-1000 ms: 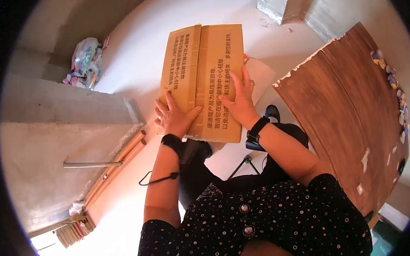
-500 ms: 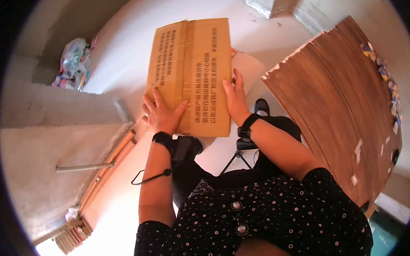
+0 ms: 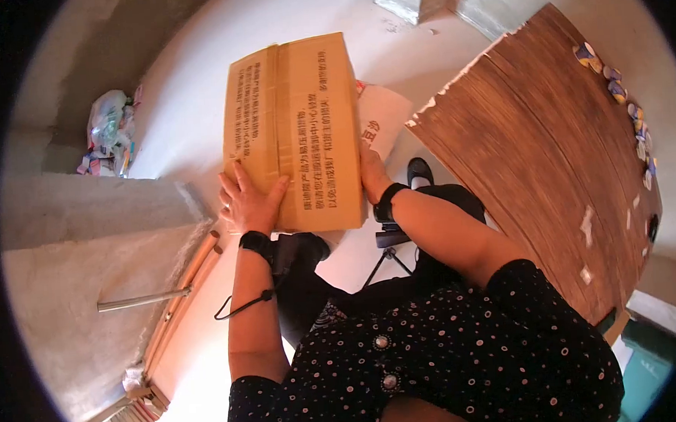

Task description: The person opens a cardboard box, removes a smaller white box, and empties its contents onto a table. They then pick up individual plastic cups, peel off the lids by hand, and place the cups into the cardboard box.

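In front of me is a taped brown cardboard box [image 3: 291, 122] with rows of dark printed characters. My left hand [image 3: 253, 204] holds its near left corner, fingers spread over the printed face and thumb pointing across it. My right hand [image 3: 373, 175] is pressed against the box's right side near the close end, its fingertips mostly hidden. Behind the box, partly covered, lies a pale sack [image 3: 383, 121] with red print.
A brown wood-grain tabletop [image 3: 534, 155] with a chipped edge stands at the right. Below the box is a small black tripod [image 3: 388, 256]. Bagged rubbish [image 3: 110, 127] lies at the far left, near orange pipes [image 3: 182, 303]. A teal bin [image 3: 646, 370] is at lower right.
The box has shifted left in view and turned so its right side shows. My right hand now lies along that side, fingers less visible. More of the sack's red print is exposed.
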Demonstrator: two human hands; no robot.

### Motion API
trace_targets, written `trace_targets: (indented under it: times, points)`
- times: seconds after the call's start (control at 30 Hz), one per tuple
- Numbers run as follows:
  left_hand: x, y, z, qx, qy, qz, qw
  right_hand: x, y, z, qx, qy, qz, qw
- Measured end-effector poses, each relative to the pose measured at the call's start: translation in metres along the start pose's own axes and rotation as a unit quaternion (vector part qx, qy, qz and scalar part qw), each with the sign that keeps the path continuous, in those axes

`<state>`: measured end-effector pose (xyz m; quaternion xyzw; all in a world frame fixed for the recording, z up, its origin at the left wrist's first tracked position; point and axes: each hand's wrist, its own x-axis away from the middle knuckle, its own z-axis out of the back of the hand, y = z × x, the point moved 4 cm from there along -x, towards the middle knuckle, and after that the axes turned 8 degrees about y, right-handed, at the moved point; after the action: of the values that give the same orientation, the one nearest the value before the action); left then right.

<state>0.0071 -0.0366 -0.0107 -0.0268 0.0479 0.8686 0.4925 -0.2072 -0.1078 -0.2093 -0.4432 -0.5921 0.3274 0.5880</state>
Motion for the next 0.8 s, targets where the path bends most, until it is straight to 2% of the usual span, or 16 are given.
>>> trace_targets:
  times: [0.07, 0.13, 0.2, 0.27, 0.3, 0.37, 0.5, 0.6, 0.63, 0.8]
  points:
    - [0.002, 0.003, 0.006, -0.002, -0.002, 0.003, 1.000, 0.010, -0.030, 0.000, 0.165, -0.030, 0.096, 0.981]
    - [0.002, 0.004, 0.010, -0.011, -0.007, 0.002, 1.000, 0.044, -0.082, -0.004, 0.062, -0.062, 0.061, 0.994]
    - [0.003, 0.003, 0.011, -0.009, 0.003, 0.002, 1.000, 0.019, -0.042, -0.004, 0.026, -0.063, 0.057, 0.996]
    - [0.003, 0.001, 0.014, 0.003, 0.019, 0.011, 1.000, 0.042, -0.068, -0.005, -0.074, -0.063, -0.041, 0.994]
    - [0.004, 0.001, 0.014, 0.013, 0.009, 0.004, 1.000, 0.049, -0.078, -0.006, -0.072, -0.073, -0.038, 0.994]
    - [0.006, 0.003, 0.017, 0.025, -0.007, 0.000, 1.000, 0.056, -0.080, -0.005, -0.118, -0.050, -0.129, 0.983]
    - [0.007, 0.002, 0.017, 0.034, 0.004, 0.005, 0.999, 0.052, -0.074, -0.005, -0.108, -0.054, -0.151, 0.981]
    - [0.007, 0.001, 0.017, 0.036, 0.010, 0.000, 0.999, 0.047, -0.067, -0.005, -0.121, -0.064, -0.127, 0.982]
    - [0.007, 0.002, 0.017, 0.035, 0.004, 0.000, 0.999, 0.046, -0.065, -0.003, -0.104, -0.040, -0.148, 0.983]
    - [0.006, -0.002, 0.014, 0.039, -0.001, -0.002, 0.999, 0.046, -0.067, -0.005, -0.136, -0.112, -0.140, 0.974]
